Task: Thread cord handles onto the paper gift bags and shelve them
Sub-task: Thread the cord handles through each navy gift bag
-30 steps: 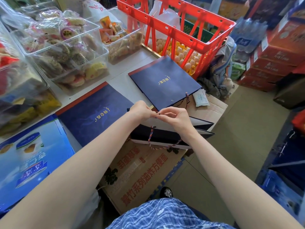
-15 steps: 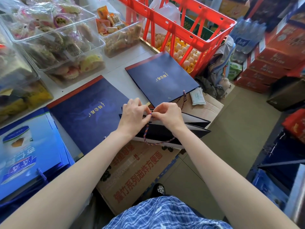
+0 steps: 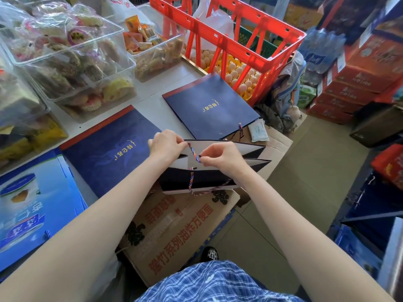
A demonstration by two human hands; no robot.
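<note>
Both hands pinch cord — bag's writing unreadable.

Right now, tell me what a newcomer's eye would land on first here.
Dead centre, the left hand and right hand pinch a striped cord over an open navy gift bag. Behind it stands a bright red crate, and clear tubs of wrapped snacks fill the table's left.

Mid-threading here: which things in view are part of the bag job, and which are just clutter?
Job: open bag; cord, pinched by left hand and right hand; two flat navy bags.

Clutter: snack bins; red crate; eggs; cardboard box; blue cartons.
</note>
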